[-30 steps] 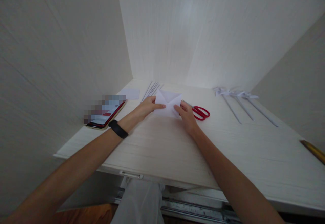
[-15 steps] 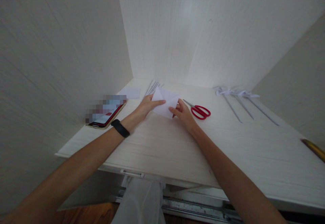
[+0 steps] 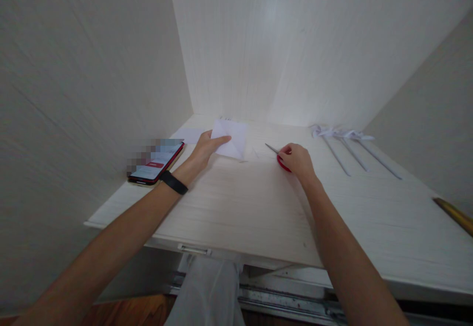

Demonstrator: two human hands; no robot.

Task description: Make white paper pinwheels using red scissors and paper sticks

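My left hand [image 3: 208, 149] grips a square white sheet of paper [image 3: 232, 131] by its left side, the thumb lying on top. Faint diagonal creases cross the paper. To the right, my right hand [image 3: 298, 160] has its fingers closed round the red handles of a pair of scissors [image 3: 274, 149]. The metal blades point left and away from me, toward the paper but apart from it. Most of the handles is hidden behind my fingers. Small thin scraps [image 3: 255, 153] lie on the desk between paper and scissors.
A phone [image 3: 157, 163] with a lit screen leans at the left wall. Behind my left hand lies another white sheet [image 3: 188, 135]. Several thin sticks show behind the held paper. Three grey stems with white paper pinwheel-like tops [image 3: 342, 134] lie at the right. A gold object [image 3: 454, 213] sits at the right edge.
My right hand has let go of the paper, moved right and taken hold of the scissors' handles. My left hand has shifted slightly left with the paper, which now covers most of the sticks.
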